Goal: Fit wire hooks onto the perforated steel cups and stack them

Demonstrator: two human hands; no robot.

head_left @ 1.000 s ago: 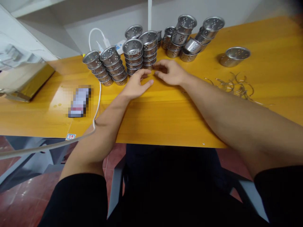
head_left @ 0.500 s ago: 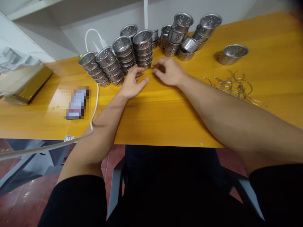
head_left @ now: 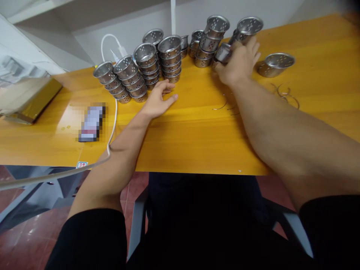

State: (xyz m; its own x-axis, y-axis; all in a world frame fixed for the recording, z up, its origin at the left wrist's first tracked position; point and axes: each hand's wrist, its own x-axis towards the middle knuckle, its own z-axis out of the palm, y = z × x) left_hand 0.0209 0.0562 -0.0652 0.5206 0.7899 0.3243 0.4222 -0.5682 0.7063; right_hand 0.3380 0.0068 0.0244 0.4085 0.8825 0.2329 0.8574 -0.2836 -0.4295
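My left hand (head_left: 158, 100) rests over the table with its thumb apart from its loosely bent fingers, holding nothing. It is just in front of the stacks of perforated metal cups, nearest a tall stack (head_left: 171, 62). My right hand (head_left: 239, 62) reaches over the right-hand group of cups, fingers spread and thumb low. It reaches around a tilted perforated cup (head_left: 224, 52) and partly hides it, along with the cups beneath. I cannot tell how firmly it touches them. Just behind its fingers rises a leaning stack topped by a wide-rimmed cup (head_left: 250, 26).
A single perforated cup (head_left: 277, 64) stands at the right. Thin curved wires (head_left: 289, 95) lie partly under my right forearm. On the left are a phone (head_left: 92, 123), a white cable (head_left: 114, 127) and a cardboard box (head_left: 30, 99). A wall (head_left: 118, 30) stands behind the cups.
My right hand has moved right and away from me, from beside the left stacks to the right-hand cups. Its forearm now covers more of the wires. My left hand has barely moved.
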